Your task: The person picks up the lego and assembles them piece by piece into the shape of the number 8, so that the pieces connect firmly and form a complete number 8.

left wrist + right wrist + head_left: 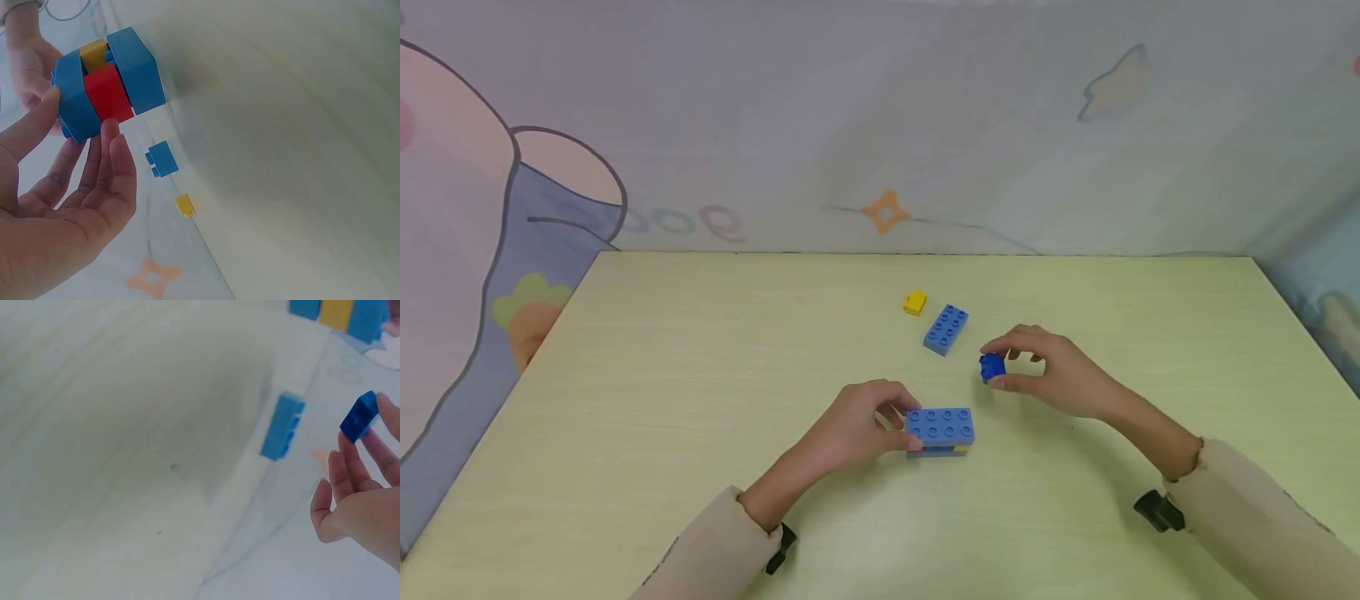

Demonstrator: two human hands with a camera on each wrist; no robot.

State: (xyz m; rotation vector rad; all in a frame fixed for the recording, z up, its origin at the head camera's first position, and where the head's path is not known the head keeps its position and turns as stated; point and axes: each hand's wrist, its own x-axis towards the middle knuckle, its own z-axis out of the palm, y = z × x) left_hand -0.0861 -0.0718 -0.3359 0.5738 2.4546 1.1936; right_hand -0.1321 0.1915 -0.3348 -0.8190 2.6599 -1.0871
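My left hand point(857, 423) grips the left end of a stack of bricks, with a light blue eight-stud brick point(942, 425) on top. In the left wrist view, a red brick point(109, 92) and a yellow brick point(94, 55) lie between two blue bricks, and the thumb and fingertips of the left hand point(81, 187) touch the stack. My right hand point(1060, 375) pinches a small dark blue brick point(992, 367) between thumb and fingers, to the right of and behind the stack. The right wrist view shows that dark blue brick point(359, 417) tilted in the fingers.
A loose light blue brick point(946, 329) lies on the table point(737, 333) behind the stack. Farther back and slightly left is a small yellow brick point(915, 302). A patterned cloth point(962, 125) rises behind the table's far edge.
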